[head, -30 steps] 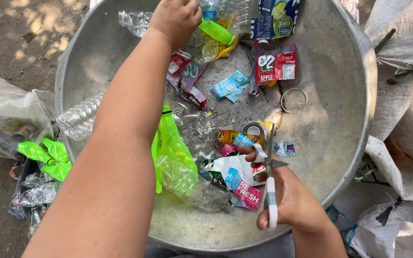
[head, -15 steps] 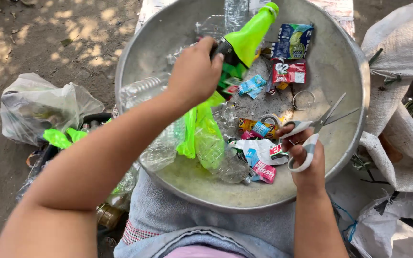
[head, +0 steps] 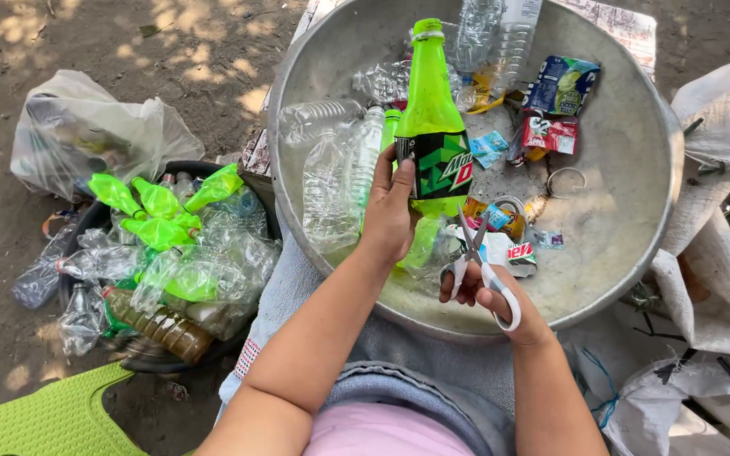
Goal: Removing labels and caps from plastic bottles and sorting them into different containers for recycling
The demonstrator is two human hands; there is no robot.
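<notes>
My left hand [head: 390, 211] grips a green plastic bottle [head: 431, 127] with a dark label, held upright over a large metal basin [head: 627, 169]. My right hand [head: 487, 295] holds white-handled scissors [head: 485, 266], blades pointing up toward the bottle's lower part. Clear crushed bottles [head: 335, 177], torn labels and wrappers [head: 551, 131] lie in the basin.
At the left, a dark tub [head: 162, 253] holds several crushed clear and green bottles. A clear plastic bag [head: 86, 135] lies behind it on the dirt ground. White sacks [head: 720, 253] sit at the right. A green mat [head: 44, 418] shows at the bottom left.
My left hand lifted the green bottle out of the basin and brought it upright and nearer. My right hand moved the scissors in close under the bottle.
</notes>
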